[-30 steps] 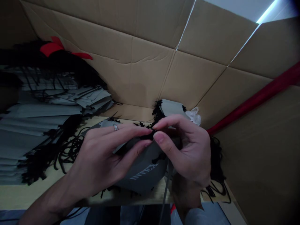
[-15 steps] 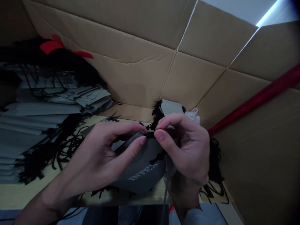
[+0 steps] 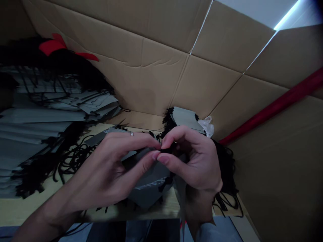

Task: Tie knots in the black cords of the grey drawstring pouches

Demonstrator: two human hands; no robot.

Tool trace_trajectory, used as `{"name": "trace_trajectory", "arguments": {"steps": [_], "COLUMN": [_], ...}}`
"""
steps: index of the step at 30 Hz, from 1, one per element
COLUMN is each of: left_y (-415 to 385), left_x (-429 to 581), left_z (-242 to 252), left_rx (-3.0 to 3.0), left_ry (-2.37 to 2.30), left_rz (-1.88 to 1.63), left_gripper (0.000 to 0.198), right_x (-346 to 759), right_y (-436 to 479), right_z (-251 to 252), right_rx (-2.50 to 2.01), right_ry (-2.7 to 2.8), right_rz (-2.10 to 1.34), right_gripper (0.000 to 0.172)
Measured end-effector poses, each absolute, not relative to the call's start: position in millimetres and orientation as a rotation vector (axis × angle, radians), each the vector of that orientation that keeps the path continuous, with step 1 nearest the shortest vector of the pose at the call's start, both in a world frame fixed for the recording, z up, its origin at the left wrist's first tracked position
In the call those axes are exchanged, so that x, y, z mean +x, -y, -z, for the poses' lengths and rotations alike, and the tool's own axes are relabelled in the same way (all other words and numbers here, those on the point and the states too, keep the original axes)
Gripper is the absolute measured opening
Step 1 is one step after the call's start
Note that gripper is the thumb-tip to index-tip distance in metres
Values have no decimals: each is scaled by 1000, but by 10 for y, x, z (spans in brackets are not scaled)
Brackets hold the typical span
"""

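A grey bag (image 3: 148, 193) printed with white "INTEX" lettering hangs beneath both hands, near the table's front edge. My left hand (image 3: 118, 168), with a ring on one finger, pinches the black cord (image 3: 166, 150) at the bag's top edge between thumb and forefinger. My right hand (image 3: 194, 158) pinches the same cord from the other side, its fingertips touching or nearly touching those of the left. The cord is mostly hidden by the fingers. Another short black piece crosses the bag beside the lettering.
Stacked grey bags (image 3: 37, 134) with black cords fill the left side. A smaller grey stack (image 3: 185, 117) and clear plastic (image 3: 207, 126) lie at the back. Black cords (image 3: 227, 168) lie on the right. Cardboard walls (image 3: 151, 80) surround the table, and a red strip (image 3: 272, 106) crosses the right one.
My right hand has shifted slightly left and down, and its fingertips are now closer to my left hand's. The bag's lettering has moved a little left, and the cord is more covered.
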State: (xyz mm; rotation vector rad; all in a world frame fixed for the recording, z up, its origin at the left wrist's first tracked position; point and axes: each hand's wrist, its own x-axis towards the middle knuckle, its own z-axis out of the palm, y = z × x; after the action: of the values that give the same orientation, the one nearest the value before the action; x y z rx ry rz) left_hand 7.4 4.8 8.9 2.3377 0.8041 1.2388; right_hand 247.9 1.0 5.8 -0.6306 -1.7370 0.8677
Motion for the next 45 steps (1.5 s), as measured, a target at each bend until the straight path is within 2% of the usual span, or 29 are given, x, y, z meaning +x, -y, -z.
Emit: {"name": "trace_trajectory", "arguments": {"steps": [8, 19, 21, 23, 26, 29, 35, 41, 45], "left_y": [-32, -46, -45, -44, -44, -45, -46, -6, -9], "left_x": [-81, 52, 57, 64, 80, 102, 137, 140, 130], "left_z": [-47, 7, 3, 1, 6, 1, -67, -71, -60], "left_rx": [2310, 2482, 2499, 2502, 2502, 2512, 2519, 2312, 2287], "left_ry": [-784, -782, -766, -758, -765, -738, -634, -510, -364], "left_rz": [-1204, -1293, -1262, -1236, -1250, -1243, -1162, -1098, -1095], "left_gripper": [11, 10, 14, 16, 11, 10, 29, 26, 28], "right_x": [2467, 2451, 2450, 2448, 2447, 2447, 2401, 2356, 2331], "right_y": [-32, -5, -34, -59, -65, -63, -158, -54, 29], "right_z": [-43, -118, -80, -43, -13, -10, 48, 85, 84], "right_rx": [-534, -673, -634, -592, -603, -593, -357, -393, -437], "right_ry": [1663, 1626, 1656, 1681, 1694, 1731, 1712, 1532, 1429], "right_rz": [-974, -859, -850, -833, -803, -766, -827, -1072, -1194], "right_gripper": [30, 55, 53, 42, 30, 30, 23, 36, 38]}}
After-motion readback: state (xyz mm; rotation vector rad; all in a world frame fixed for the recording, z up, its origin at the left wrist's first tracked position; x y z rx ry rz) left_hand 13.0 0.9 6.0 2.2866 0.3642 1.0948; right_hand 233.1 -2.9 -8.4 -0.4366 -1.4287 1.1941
